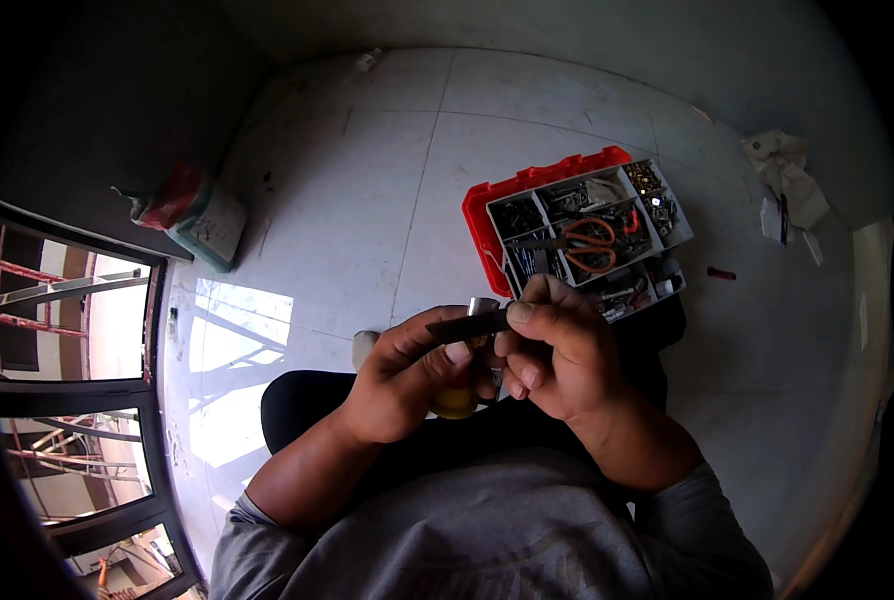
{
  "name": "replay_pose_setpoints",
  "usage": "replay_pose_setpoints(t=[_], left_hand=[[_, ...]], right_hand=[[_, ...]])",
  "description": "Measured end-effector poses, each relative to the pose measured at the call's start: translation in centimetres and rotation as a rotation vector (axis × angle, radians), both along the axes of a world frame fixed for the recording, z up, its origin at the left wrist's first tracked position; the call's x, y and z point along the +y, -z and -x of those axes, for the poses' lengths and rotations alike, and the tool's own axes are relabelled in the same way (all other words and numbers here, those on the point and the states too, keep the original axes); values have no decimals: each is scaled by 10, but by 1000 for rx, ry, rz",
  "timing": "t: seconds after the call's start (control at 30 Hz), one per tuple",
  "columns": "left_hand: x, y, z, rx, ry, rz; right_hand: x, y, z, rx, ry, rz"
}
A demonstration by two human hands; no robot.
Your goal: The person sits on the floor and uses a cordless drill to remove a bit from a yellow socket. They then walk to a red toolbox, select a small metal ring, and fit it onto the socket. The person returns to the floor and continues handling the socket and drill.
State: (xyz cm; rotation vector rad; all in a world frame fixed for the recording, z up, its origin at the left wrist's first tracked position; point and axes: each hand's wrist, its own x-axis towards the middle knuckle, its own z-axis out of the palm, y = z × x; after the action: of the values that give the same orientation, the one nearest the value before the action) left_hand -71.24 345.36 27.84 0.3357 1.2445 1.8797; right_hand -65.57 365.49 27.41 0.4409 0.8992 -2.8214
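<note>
In front of my lap, both hands are closed and close together. My left hand [399, 382] grips a thing with a short silver cylinder [483, 304] at its top; a rounded yellow part [454, 404] shows below the fingers. Whether silver and yellow belong to one piece is hidden by the fingers. A dark, flat, pointed strip [462, 328] like a blade lies across the silver cylinder, its tip toward the left. My right hand [567, 352] pinches the strip's right end between thumb and fingers.
Beyond my right hand stands a red and grey compartment box [479, 215] with small hardware and orange-handled scissors [592, 245]. A white-green bucket [212, 235] is at left near framed glass doors [77, 395]. Cloth [792, 175] and a small dark red object [722, 273] lie at right.
</note>
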Motion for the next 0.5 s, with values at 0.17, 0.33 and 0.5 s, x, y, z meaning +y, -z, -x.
replay_pose_setpoints(t=[0.17,0.33,0.5], left_hand=[[1,-3,3,10,31,5],[-1,-3,1,-46,4,2],[0,0,4,-9,24,-105]], right_hand=[[6,7,3,32,27,31],[0,5,1,18,-13,-12],[-3,6,1,3,-24,17]])
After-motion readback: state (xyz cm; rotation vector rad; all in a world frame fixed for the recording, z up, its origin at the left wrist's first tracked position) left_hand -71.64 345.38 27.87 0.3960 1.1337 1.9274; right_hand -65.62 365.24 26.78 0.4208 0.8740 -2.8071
